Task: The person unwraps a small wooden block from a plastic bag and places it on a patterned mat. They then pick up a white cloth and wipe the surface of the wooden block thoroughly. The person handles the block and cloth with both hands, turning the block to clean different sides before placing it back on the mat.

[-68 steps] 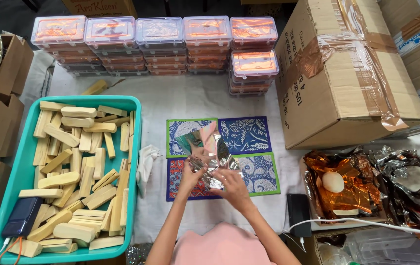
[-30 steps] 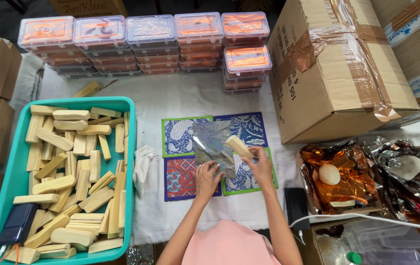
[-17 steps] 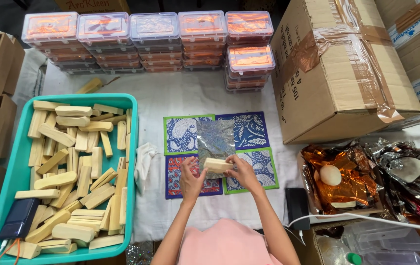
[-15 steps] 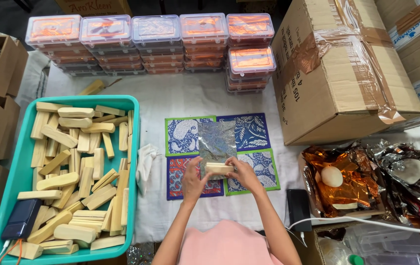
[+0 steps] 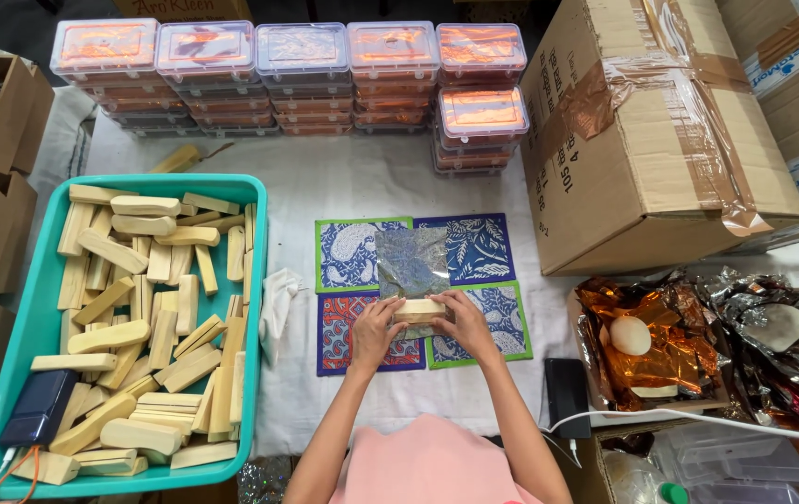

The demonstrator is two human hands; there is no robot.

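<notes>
**Both hands closing on a wooden block**

The left hand [image 5: 376,329] and right hand [image 5: 465,322] are pinching a pale wooden block [image 5: 420,310] between them, end to end, pressing it onto the clear wrapper [image 5: 410,263] (crinkled, see-through) lying across four patterned mats [image 5: 479,247].

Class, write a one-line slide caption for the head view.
Both hands, left and right, hold a wooden block on a foil sheet beside a block-filled teal tray.

Pale wooden block [image 5: 420,309] lying flat on silvery foil sheet [image 5: 411,264].
</notes>
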